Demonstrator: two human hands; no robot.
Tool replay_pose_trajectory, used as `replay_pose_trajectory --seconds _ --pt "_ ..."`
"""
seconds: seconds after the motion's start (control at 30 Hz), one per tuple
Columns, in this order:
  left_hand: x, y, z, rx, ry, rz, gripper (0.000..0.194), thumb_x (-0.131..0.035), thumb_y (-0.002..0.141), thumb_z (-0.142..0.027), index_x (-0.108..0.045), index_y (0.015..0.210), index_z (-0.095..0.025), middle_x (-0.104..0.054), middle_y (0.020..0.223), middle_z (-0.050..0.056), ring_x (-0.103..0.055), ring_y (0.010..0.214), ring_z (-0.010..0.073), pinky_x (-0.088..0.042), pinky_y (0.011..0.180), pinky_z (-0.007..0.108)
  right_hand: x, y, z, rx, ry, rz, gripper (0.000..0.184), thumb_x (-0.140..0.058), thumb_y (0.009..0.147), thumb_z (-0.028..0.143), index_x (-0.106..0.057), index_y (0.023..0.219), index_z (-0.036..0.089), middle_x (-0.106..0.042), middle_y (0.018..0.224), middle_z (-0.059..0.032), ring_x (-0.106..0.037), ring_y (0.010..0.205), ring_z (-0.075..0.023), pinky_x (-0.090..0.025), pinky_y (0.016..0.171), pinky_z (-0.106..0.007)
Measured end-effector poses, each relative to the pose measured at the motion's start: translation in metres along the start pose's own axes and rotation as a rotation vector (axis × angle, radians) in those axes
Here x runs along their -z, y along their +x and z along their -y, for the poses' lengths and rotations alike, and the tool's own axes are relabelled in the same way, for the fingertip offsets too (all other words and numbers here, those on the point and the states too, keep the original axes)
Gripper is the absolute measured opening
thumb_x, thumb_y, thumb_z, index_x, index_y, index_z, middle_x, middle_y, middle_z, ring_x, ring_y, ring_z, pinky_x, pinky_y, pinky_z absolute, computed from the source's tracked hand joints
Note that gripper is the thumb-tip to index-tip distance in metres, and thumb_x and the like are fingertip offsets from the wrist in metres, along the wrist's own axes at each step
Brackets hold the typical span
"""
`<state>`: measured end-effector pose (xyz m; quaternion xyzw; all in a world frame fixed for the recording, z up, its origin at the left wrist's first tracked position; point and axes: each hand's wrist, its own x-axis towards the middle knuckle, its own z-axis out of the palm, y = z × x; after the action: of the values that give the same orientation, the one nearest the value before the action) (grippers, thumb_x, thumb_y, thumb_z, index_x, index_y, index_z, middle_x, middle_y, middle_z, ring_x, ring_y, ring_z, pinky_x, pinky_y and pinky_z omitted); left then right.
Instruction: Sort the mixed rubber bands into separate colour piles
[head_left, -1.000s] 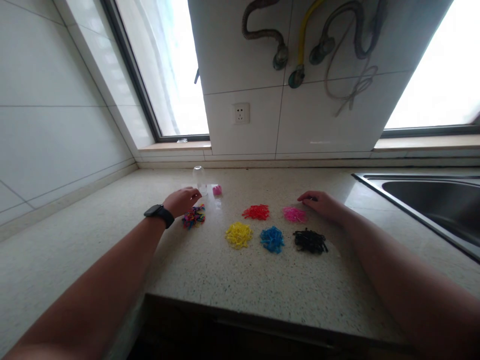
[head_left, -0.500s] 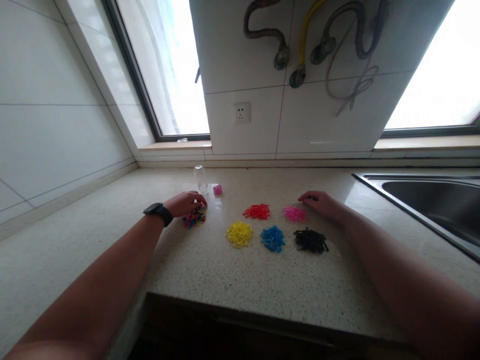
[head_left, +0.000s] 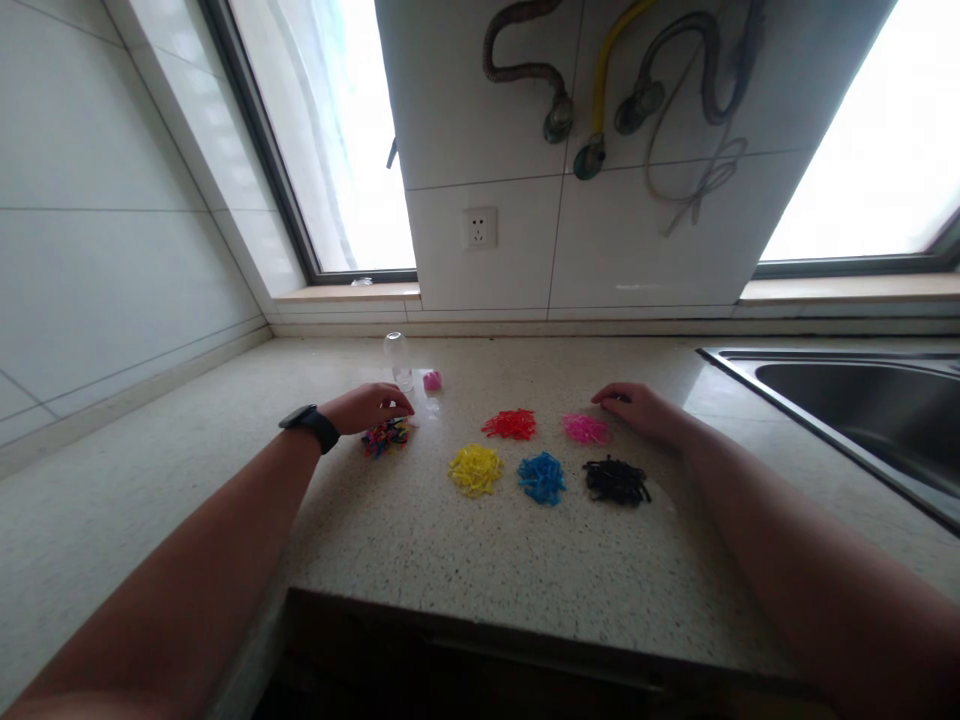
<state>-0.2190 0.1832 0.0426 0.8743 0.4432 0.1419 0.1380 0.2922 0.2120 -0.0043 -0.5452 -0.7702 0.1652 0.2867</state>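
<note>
My left hand (head_left: 373, 408), with a black watch on its wrist, is over the far edge of a mixed-colour pile of small rubber bands (head_left: 384, 438). Its thumb and fingertips are pinched together; anything between them is too small to make out. My right hand (head_left: 628, 402) rests on the counter just beyond the pink bands (head_left: 586, 429), its fingers loosely bent and nothing visible in them. Between the hands lie sorted piles: red bands (head_left: 510, 424), yellow bands (head_left: 475, 470), blue bands (head_left: 541, 478) and black bands (head_left: 616, 481).
A clear bottle (head_left: 397, 362) stands upside down behind my left hand, with a small pink cap (head_left: 432, 381) beside it. At the right a steel sink (head_left: 750, 362) is set into the speckled counter (head_left: 465, 570). The tiled wall bears a socket (head_left: 481, 228) and hoses.
My left hand has come from near the bottle back toward me and slightly right, over the mixed pile. My right hand stays in place. The view has shifted slightly.
</note>
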Motion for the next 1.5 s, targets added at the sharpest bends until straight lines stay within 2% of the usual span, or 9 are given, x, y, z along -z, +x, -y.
replay_pose_trajectory --seconds 0.3,0.57,0.77,0.87,0.97,1.1,1.2,1.33,1.5 --pt "-0.006 0.008 -0.020 -0.024 -0.101 -0.076 0.031 -0.058 0.091 -0.044 -0.075 0.096 -0.018 -0.069 0.087 0.004 -0.055 0.075 0.0132 -0.044 0.071 0.025 0.000 0.000 0.001 0.002 -0.024 -0.006 0.024 -0.056 0.082 0.032 -0.076 0.091 0.023 -0.076 0.090 -0.0047 -0.068 0.083 -0.0218 -0.052 0.081 -0.036" --pt "-0.028 0.020 -0.086 -0.085 -0.333 -0.084 0.027 -0.061 0.091 -0.039 -0.073 0.103 -0.018 -0.072 0.092 0.005 -0.063 0.082 0.0142 -0.050 0.071 0.026 -0.002 0.000 -0.003 0.023 -0.003 0.001 0.025 -0.055 0.084 0.033 -0.076 0.093 0.022 -0.075 0.091 -0.0049 -0.067 0.082 -0.0211 -0.052 0.081 -0.035" --pt "-0.039 0.018 -0.131 -0.111 -0.434 -0.192 0.024 -0.062 0.092 -0.035 -0.071 0.100 -0.014 -0.071 0.089 0.007 -0.059 0.068 0.0098 -0.048 0.060 0.022 -0.002 0.000 -0.004 0.033 -0.029 0.024 0.027 -0.053 0.085 0.032 -0.075 0.096 0.021 -0.075 0.093 -0.0051 -0.067 0.083 -0.0201 -0.051 0.080 -0.033" --pt "-0.039 0.014 -0.150 -0.134 -0.435 -0.247 0.021 -0.063 0.092 -0.033 -0.072 0.100 -0.016 -0.070 0.090 0.006 -0.058 0.070 0.0098 -0.047 0.061 0.022 -0.002 0.000 -0.004 0.028 -0.034 0.035 0.026 -0.053 0.086 0.031 -0.075 0.098 0.021 -0.075 0.094 -0.0049 -0.067 0.084 -0.0202 -0.051 0.080 -0.034" --pt "-0.038 0.010 -0.162 -0.247 -0.383 -0.311 0.016 -0.062 0.093 -0.027 -0.073 0.099 -0.018 -0.070 0.093 0.006 -0.059 0.077 0.0113 -0.048 0.062 0.022 -0.002 0.000 -0.002 0.017 -0.045 0.039 0.026 -0.053 0.086 0.030 -0.075 0.097 0.021 -0.075 0.096 -0.0054 -0.067 0.086 -0.0209 -0.050 0.082 -0.034" --pt "-0.037 0.006 -0.172 -0.436 -0.259 -0.371 0.018 -0.059 0.094 -0.020 -0.072 0.106 -0.021 -0.071 0.098 0.006 -0.060 0.088 0.0143 -0.051 0.071 0.025 -0.002 0.000 0.001 -0.001 -0.059 0.040 0.026 -0.053 0.086 0.029 -0.075 0.098 0.020 -0.075 0.096 -0.0060 -0.067 0.086 -0.0214 -0.050 0.082 -0.034" --pt "-0.035 0.005 -0.178 -0.478 -0.181 -0.375 0.026 -0.056 0.094 -0.015 -0.069 0.115 -0.023 -0.071 0.103 0.005 -0.060 0.093 0.0156 -0.052 0.083 0.032 -0.002 0.000 0.002 0.003 -0.063 0.045 0.026 -0.053 0.086 0.028 -0.075 0.098 0.020 -0.075 0.096 -0.0061 -0.067 0.086 -0.0209 -0.050 0.082 -0.033" --pt "-0.036 0.010 -0.175 -0.393 -0.120 -0.349 0.033 -0.053 0.096 -0.018 -0.062 0.127 -0.025 -0.067 0.117 0.006 -0.059 0.099 0.0169 -0.051 0.089 0.037 -0.003 0.001 0.000 0.016 -0.060 0.043 0.026 -0.054 0.086 0.029 -0.075 0.098 0.020 -0.075 0.095 -0.0052 -0.067 0.085 -0.0204 -0.049 0.080 -0.031" --pt "-0.047 0.021 -0.143 -0.247 -0.010 -0.290 0.039 -0.049 0.101 -0.030 -0.051 0.140 -0.026 -0.060 0.133 0.006 -0.056 0.116 0.0193 -0.046 0.103 0.043 -0.006 0.004 -0.004 0.016 -0.054 0.045 0.025 -0.055 0.085 0.031 -0.076 0.096 0.021 -0.076 0.094 -0.0050 -0.066 0.084 -0.0208 -0.049 0.081 -0.032"
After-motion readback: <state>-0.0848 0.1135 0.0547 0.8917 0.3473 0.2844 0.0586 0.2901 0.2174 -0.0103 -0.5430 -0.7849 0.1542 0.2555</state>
